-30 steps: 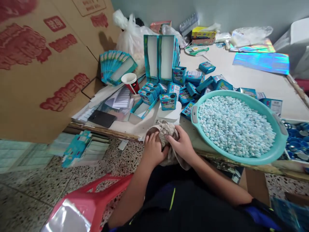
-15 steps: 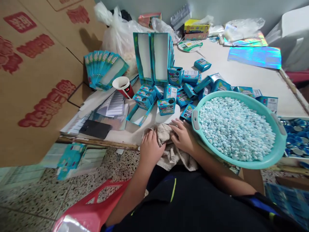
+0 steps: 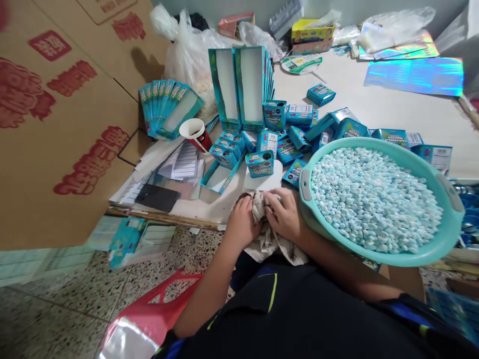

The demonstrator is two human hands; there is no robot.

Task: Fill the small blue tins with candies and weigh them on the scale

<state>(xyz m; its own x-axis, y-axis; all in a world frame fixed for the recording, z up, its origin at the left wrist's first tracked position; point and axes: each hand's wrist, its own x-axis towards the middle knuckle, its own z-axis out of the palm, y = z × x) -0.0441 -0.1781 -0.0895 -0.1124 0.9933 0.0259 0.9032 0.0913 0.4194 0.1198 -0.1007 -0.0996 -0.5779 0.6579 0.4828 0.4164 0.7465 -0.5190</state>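
A crumpled beige cloth [image 3: 269,239] hangs over the table's front edge between my hands. My left hand [image 3: 243,222] is closed on its left side, fingers curled into the folds. From the right, my right hand [image 3: 282,212] grips the same cloth with bent fingers. Just beyond them a small blue candy box [image 3: 259,164] stands upright on a white surface. A blue tray [image 3: 217,180] to the left holds several similar boxes [image 3: 226,149] at its far end. Close to my right forearm sits a turquoise basin [image 3: 377,258] full of pale blue candies [image 3: 374,199].
More blue boxes [image 3: 350,128] lie loosely behind the basin. Upright blue display trays [image 3: 250,85] stand at the back. A paper cup [image 3: 196,134] and a black phone [image 3: 157,197] are on the left, beside a large cardboard carton [image 3: 67,124]. A red stool [image 3: 149,309] stands below.
My fingers have curled further into the cloth, bunching it up between the hands. The camera view has shifted slightly; the boxes and basin stay in place.
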